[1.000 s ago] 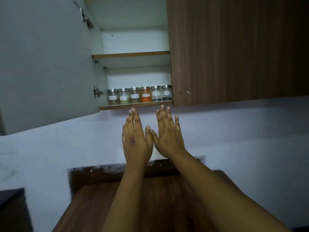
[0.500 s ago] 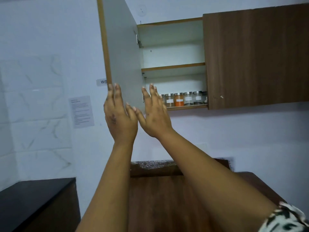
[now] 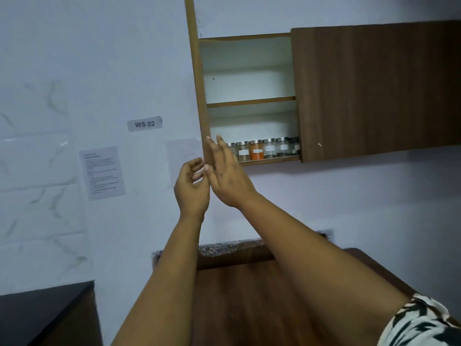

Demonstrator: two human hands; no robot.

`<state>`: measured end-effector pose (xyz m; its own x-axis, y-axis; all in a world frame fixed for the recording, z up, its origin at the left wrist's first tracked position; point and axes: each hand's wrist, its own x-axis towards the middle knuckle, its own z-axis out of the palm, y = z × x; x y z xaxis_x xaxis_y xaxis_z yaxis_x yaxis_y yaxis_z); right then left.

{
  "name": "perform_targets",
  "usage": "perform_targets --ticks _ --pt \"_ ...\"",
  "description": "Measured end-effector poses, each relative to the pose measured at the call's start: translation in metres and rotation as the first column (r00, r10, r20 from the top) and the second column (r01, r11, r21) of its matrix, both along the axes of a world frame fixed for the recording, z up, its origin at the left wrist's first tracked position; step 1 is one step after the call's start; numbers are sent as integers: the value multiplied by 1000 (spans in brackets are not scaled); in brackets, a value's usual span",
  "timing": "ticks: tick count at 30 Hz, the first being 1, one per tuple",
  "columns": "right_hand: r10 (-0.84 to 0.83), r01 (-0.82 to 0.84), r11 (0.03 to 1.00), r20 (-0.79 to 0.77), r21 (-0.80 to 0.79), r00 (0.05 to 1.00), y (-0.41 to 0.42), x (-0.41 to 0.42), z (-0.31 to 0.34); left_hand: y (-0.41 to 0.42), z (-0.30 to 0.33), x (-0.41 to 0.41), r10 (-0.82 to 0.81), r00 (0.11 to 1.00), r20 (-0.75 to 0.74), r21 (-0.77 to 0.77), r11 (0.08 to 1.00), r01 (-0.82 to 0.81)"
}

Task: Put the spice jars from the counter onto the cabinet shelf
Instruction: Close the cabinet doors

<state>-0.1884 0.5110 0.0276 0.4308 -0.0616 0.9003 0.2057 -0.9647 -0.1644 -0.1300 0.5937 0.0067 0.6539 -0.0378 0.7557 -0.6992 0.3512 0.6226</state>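
Observation:
Several glass spice jars with metal lids and white labels stand in a row on the bottom shelf of the open wall cabinet; one holds orange powder. My right hand is raised with fingers stretched out, covering the row's left end, beside the lower corner of the cabinet door, which shows edge-on. My left hand is just left of it, fingers loosely curled near that corner and holding nothing. Whether either hand touches the door I cannot tell.
The cabinet's right door is closed. The upper shelf holds nothing. A brown wooden counter lies below, with a black counter to the left. Papers and a "WS 02" label hang on the wall.
The view has swung left and back, so the open door now shows edge-on. Both hands have moved left from under the shelf to the door's lower corner, and the left fingers have curled.

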Motion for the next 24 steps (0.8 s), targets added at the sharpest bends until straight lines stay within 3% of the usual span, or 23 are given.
perform_targets --ticks 5,9,14,18,22,24 --pt "-92 87 994 77 61 993 -75 -29 -1 -87 -2 -22 -174 979 109 69 983 168" --pt "-154 148 971 17 185 988 -155 -38 -3 -164 -7 -28 -225 946 235 190 965 183" --pt "-147 163 946 -76 281 986 -250 -40 -9 -268 -14 -19 -65 912 404 302 951 -66" --pt "-62 109 947 -159 303 985 -322 -33 -13 -343 -23 -9 1 893 449 375 907 -190" --pt "-45 108 953 -223 282 974 -377 -15 -9 -398 -27 10 115 857 503 360 873 -329" --pt "-36 98 957 -221 272 975 -398 -3 -9 -421 -26 27 247 770 588 285 828 -483"
